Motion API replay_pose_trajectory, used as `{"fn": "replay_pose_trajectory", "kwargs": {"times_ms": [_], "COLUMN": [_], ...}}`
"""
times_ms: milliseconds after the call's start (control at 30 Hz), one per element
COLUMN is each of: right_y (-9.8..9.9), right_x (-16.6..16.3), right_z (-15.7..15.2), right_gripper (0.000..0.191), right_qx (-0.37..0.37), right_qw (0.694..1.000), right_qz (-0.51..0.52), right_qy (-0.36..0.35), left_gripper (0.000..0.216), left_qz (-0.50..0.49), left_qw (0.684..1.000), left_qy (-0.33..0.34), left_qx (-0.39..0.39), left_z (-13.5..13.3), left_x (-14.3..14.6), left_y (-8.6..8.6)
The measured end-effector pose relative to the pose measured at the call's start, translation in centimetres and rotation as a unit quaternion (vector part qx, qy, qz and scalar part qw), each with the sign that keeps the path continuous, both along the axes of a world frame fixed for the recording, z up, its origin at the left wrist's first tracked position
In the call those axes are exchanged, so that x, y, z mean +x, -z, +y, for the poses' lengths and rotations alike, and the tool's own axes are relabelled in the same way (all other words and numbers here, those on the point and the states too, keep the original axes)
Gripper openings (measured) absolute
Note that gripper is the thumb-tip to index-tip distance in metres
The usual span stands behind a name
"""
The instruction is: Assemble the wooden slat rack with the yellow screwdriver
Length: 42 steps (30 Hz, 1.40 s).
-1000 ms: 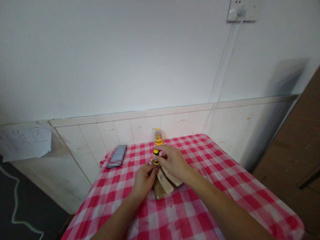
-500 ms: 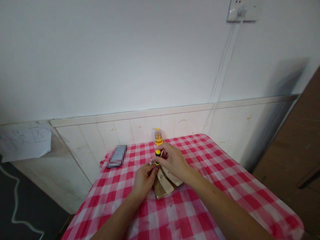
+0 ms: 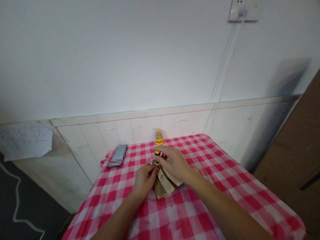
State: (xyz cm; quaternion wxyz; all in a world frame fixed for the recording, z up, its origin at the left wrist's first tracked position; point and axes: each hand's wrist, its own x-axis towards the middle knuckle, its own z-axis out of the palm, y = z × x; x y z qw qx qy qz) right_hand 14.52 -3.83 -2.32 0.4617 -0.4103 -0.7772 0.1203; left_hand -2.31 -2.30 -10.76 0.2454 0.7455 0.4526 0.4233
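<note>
A table with a red and white checked cloth stands before me. In its middle lie light wooden pieces with screws in them. My right hand is closed around a black and yellow screwdriver held upright over the wood. My left hand rests beside the wood, fingers pinched at the screwdriver's lower end.
A small yellow bit holder stands at the table's far edge by the wall. A dark phone lies at the far left of the cloth. A wall socket with a white cable hangs above. A brown door is at right.
My right hand's fingers have shifted slightly around the screwdriver handle. Both hands stay over the wood.
</note>
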Motion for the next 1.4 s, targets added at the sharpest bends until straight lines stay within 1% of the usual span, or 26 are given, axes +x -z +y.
{"fn": "replay_pose_trajectory", "kwargs": {"times_ms": [133, 267, 967, 1400], "right_y": [-0.23, -0.26, -0.38, -0.42], "right_x": [0.05, 0.16, -0.02, -0.1], "right_z": [-0.34, -0.32, -0.17, -0.12], "right_gripper": [0.039, 0.043, 0.036, 0.032], "right_qx": [0.009, 0.009, 0.002, 0.0], "right_qw": [0.999, 0.999, 1.0, 1.0], "right_qz": [-0.025, -0.037, -0.005, -0.004], "right_qy": [-0.019, -0.016, -0.016, -0.012], "left_gripper": [0.032, 0.03, 0.031, 0.03], "left_qz": [0.008, 0.011, 0.012, 0.015], "left_qw": [1.0, 1.0, 1.0, 1.0], "left_qy": [0.004, 0.004, 0.004, 0.004], "left_qx": [0.003, 0.004, 0.004, -0.002], "left_z": [0.02, 0.08, 0.1, 0.19], "left_x": [-0.06, -0.08, -0.04, 0.06], "left_y": [-0.07, 0.0, 0.09, 0.17]}}
